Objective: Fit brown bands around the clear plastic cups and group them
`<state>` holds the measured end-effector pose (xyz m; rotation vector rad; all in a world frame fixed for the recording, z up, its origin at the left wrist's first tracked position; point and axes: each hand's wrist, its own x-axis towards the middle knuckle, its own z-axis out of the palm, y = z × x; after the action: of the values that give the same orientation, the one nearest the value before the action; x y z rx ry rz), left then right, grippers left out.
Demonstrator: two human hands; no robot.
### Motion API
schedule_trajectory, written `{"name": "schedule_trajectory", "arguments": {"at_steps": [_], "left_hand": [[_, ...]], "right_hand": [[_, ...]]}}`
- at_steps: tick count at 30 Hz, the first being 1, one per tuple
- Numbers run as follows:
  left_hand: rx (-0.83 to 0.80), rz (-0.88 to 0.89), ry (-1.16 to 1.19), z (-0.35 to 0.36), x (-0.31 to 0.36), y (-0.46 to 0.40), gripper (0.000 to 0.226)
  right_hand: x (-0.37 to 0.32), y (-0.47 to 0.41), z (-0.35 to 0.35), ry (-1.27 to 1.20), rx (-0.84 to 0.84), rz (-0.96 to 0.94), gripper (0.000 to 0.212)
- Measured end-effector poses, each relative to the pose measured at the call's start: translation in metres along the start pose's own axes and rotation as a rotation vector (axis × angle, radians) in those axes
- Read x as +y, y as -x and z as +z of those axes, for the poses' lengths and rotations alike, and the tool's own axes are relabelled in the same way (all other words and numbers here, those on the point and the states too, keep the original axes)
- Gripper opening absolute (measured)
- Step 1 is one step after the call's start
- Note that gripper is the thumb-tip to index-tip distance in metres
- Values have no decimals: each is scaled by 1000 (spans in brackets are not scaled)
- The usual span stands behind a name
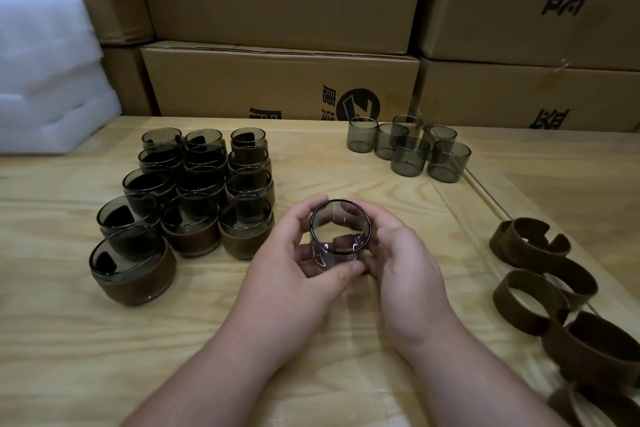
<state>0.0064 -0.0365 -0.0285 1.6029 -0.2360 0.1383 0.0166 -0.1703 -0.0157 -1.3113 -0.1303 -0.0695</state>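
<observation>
Both hands cradling one clear cup above the counter

Left hand (304,255) and right hand (398,253) are curling their grip around a smoky, see-through cup (340,234), tilted mouth-up over the counter (86,340). Loose brown bands (540,284) are lying right; banded cups (187,198) are clustering left, bare cups (408,147) farther back.

Count of items before me: thirteen banded cups (194,184) grouped at left; six bare cups (410,149) at far right; one bare cup (339,236) between my two hands; about five loose brown bands (554,295) at near right, their overlap preventing a firm count.
</observation>
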Motion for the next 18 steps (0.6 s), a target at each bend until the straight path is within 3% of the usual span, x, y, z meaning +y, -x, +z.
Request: {"name": "schedule_trajectory", "arguments": {"at_steps": [5,14,18], "left_hand": [[-21,-14,-8,-1,2,1,77],[-39,20,-22,-3,4,1,65],[-16,-6,-87,-3,6,2,70]], "right_hand": [[0,-1,0,48,-84,-39,44],[2,3,3,191,-93,-102,44],[1,3,4,208,-54,-78,47]]}}
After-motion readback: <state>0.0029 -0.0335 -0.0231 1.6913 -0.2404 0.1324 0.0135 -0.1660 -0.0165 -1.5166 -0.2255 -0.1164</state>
